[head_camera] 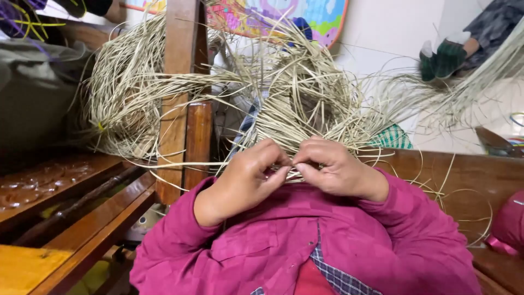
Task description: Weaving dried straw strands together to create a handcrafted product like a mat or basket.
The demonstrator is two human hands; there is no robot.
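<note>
Both hands pinching pale straw strands at chest height

Left hand [248, 175] and right hand [333, 172] meeting fingertip to fingertip, each clamped on thin strands at the lower edge of the tangled straw bundle [295, 93], propped against a wooden post [180, 98]. Judged light, springy, brittle if bent sharply; best gripped close to the working point, several strands together
</note>
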